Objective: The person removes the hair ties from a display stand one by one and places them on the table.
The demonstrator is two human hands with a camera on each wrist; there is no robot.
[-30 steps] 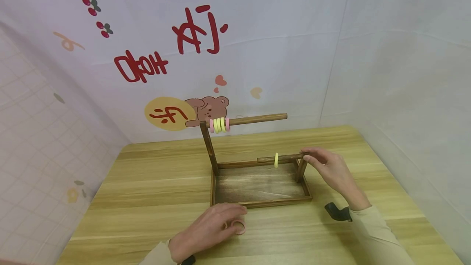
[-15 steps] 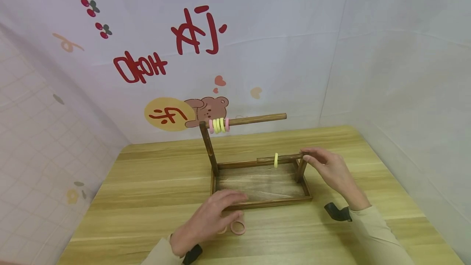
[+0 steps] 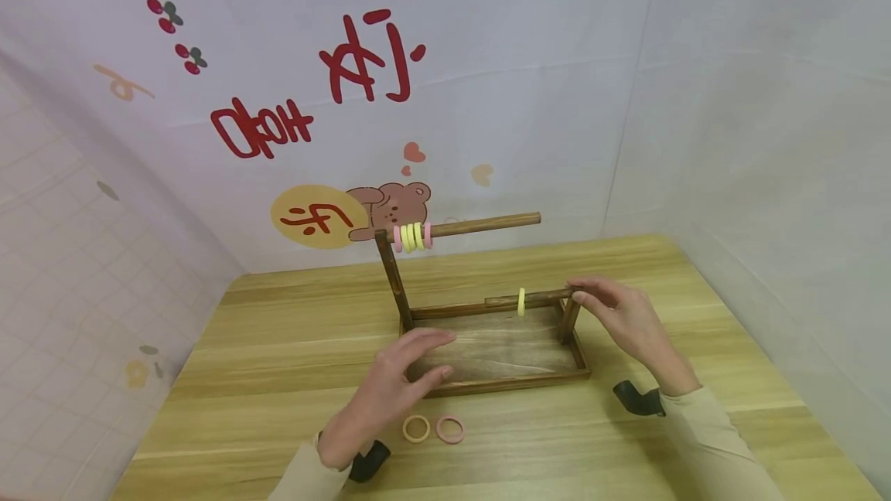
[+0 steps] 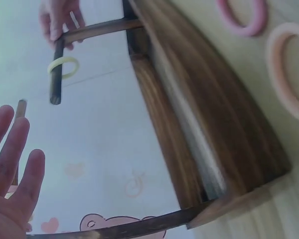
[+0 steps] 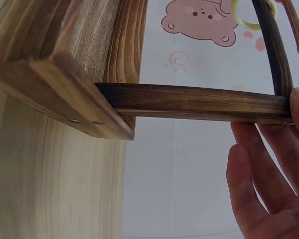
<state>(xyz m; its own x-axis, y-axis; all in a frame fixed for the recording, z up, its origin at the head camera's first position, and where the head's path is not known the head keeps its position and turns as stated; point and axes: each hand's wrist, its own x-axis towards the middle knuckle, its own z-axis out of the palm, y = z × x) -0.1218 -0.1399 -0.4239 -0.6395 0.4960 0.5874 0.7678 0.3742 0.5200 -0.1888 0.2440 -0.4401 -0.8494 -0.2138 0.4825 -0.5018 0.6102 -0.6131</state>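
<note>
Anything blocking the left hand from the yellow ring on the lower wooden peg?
Nothing visible: only open space above the brown rectangular wooden tray lies between the left hand and the yellow ring. The lower brown wooden peg is bare from that ring to its free left end.

My left hand [image 3: 381,386] hovers on the near left, fingers loosely curved toward the right and a little spread, the thumb held apart below them, gripping nothing. My right hand [image 3: 624,321] is farther off to the right, thumb and fingers pointing left in a pinch. My left forearm [image 3: 309,474] and right forearm [image 3: 717,443], both in pale sleeves, reach in from the near edge.
</note>
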